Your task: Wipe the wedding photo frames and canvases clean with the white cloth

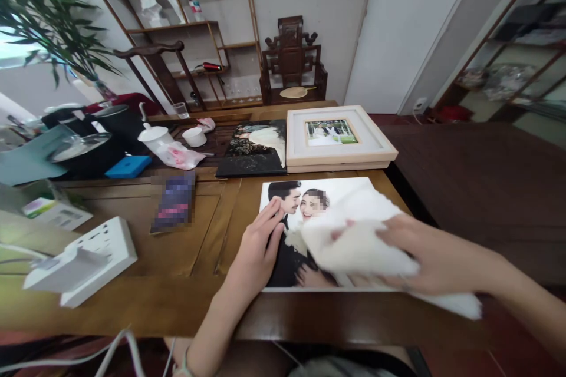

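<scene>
A large glossy wedding photo panel (292, 200) lies flat near the front edge of the wooden table (186, 247). My left hand (259, 247) rests flat on the panel's left edge, fingers stretched out. My right hand (424, 256) is closed on a white cloth (354, 241) that is pressed on the panel's right half. The cloth hides much of the picture there.
Behind the panel lie a dark photo print (256, 147) and a white framed photo (336, 138). A white power strip (95, 259), a blurred phone (174, 203), a blue box (128, 166), cups and pots sit at the left. A carved chair (292, 59) stands behind.
</scene>
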`<state>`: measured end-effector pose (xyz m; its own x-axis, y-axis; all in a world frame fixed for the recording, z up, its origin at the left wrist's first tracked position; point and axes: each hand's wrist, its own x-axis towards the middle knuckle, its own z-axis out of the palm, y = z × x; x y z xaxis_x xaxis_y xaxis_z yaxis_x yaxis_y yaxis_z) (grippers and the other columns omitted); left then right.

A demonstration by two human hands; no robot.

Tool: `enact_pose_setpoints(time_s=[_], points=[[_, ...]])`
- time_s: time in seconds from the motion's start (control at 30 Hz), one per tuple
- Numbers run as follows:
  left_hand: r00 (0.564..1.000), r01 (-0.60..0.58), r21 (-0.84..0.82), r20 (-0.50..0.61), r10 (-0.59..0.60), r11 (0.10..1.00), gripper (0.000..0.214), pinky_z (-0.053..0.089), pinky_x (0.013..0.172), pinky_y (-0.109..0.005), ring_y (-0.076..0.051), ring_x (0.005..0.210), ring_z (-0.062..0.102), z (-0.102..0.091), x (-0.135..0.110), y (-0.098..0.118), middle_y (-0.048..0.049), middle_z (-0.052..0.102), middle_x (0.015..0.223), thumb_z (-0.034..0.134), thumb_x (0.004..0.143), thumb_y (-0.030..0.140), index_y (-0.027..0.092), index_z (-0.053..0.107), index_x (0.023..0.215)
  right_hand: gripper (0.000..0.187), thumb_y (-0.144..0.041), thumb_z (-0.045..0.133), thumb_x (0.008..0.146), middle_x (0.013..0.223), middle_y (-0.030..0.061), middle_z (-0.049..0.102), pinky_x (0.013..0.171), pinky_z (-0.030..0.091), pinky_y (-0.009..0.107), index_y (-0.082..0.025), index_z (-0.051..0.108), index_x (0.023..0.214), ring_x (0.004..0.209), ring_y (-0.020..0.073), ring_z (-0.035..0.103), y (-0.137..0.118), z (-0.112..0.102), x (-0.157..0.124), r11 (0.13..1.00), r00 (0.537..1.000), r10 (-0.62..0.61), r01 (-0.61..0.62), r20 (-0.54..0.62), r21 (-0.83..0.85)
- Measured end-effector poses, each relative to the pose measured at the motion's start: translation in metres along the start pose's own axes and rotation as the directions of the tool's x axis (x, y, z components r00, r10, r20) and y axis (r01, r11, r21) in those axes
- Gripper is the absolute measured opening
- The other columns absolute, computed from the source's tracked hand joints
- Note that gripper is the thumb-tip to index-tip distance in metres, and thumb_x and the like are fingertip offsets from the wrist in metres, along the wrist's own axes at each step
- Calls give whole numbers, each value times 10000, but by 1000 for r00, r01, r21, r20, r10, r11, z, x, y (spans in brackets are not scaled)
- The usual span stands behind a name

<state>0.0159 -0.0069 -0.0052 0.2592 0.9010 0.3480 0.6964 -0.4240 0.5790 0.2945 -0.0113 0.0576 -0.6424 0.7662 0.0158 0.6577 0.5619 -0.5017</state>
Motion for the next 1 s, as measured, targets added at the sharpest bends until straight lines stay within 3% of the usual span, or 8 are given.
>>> enact_pose_setpoints(time_s=[0.13, 0.3, 0.4, 0.57, 0.67, 0.77, 0.9, 1.0], points=[[999, -31, -1, -12, 31, 1000, 384, 360, 1106, -387, -223, 1304, 460, 0, 1, -3, -161, 548, 1345, 403, 941, 220, 47, 602, 1220, 192, -350, 525, 832, 781, 67, 653, 684, 444, 340, -188, 622, 800, 727, 234, 593, 25, -5, 48, 997, 990, -43, 35, -133, -61], [996, -59, -7, -66, 58, 998, 366, 398, 1081, -405, -222, 1273, 498, 1, 1, -3, -157, 573, 1318, 401, 939, 208, 70, 619, 1199, 80, -230, 542, 787, 804, 89, 651, 687, 421, 332, -169, 594, 796, 783, 254, 594, 24, -2, 77, 994, 993, -69, 60, -95, -89], [993, -70, -11, -94, 69, 997, 353, 410, 1072, -409, -221, 1259, 513, 2, 1, -4, -155, 586, 1304, 405, 935, 200, 83, 631, 1181, 80, -155, 573, 700, 852, 110, 664, 699, 446, 333, -180, 609, 768, 937, 306, 595, 9, 6, 61, 993, 997, -75, 71, -30, -98], [993, -86, -3, -83, 86, 996, 353, 412, 1070, -407, -217, 1255, 518, 3, 2, -6, -158, 587, 1302, 400, 935, 188, 83, 628, 1182, 355, -102, 610, 606, 1374, 124, 508, 980, 414, 414, -179, 676, 947, 1291, 345, 405, -36, 17, 9, 976, 945, -212, 216, 250, 14], [994, -84, -5, -77, 83, 996, 356, 408, 1073, -410, -219, 1260, 513, 2, 2, -5, -161, 584, 1305, 400, 935, 194, 77, 625, 1184, 506, -83, 586, 624, 1344, 83, 546, 1104, 286, 401, -203, 657, 1111, 1306, 294, 403, -57, 18, -13, 941, 888, -339, 315, 310, 125], [995, -76, -15, -69, 75, 997, 359, 397, 1080, -417, -221, 1271, 500, 2, 1, -5, -157, 573, 1319, 401, 936, 200, 81, 620, 1194, 450, -127, 627, 637, 1232, 68, 615, 978, 435, 378, -240, 672, 1071, 1154, 285, 551, -55, 16, -18, 960, 909, -271, 229, 316, 164], [997, -58, -25, -53, 57, 998, 365, 385, 1090, -408, -214, 1283, 487, 1, 0, -4, -151, 562, 1332, 397, 939, 203, 81, 613, 1206, 221, -271, 665, 665, 887, 109, 669, 646, 502, 344, -177, 679, 864, 783, 266, 633, -22, 12, 7, 1000, 997, 0, -2, 72, 17], [997, -51, -33, -55, 49, 998, 365, 384, 1092, -386, -207, 1279, 492, 1, 0, -4, -149, 567, 1330, 399, 939, 210, 85, 617, 1203, 156, -323, 574, 776, 728, 73, 644, 625, 446, 330, -178, 619, 742, 697, 234, 587, 4, 8, 41, 999, 981, 14, -23, -194, -44]])
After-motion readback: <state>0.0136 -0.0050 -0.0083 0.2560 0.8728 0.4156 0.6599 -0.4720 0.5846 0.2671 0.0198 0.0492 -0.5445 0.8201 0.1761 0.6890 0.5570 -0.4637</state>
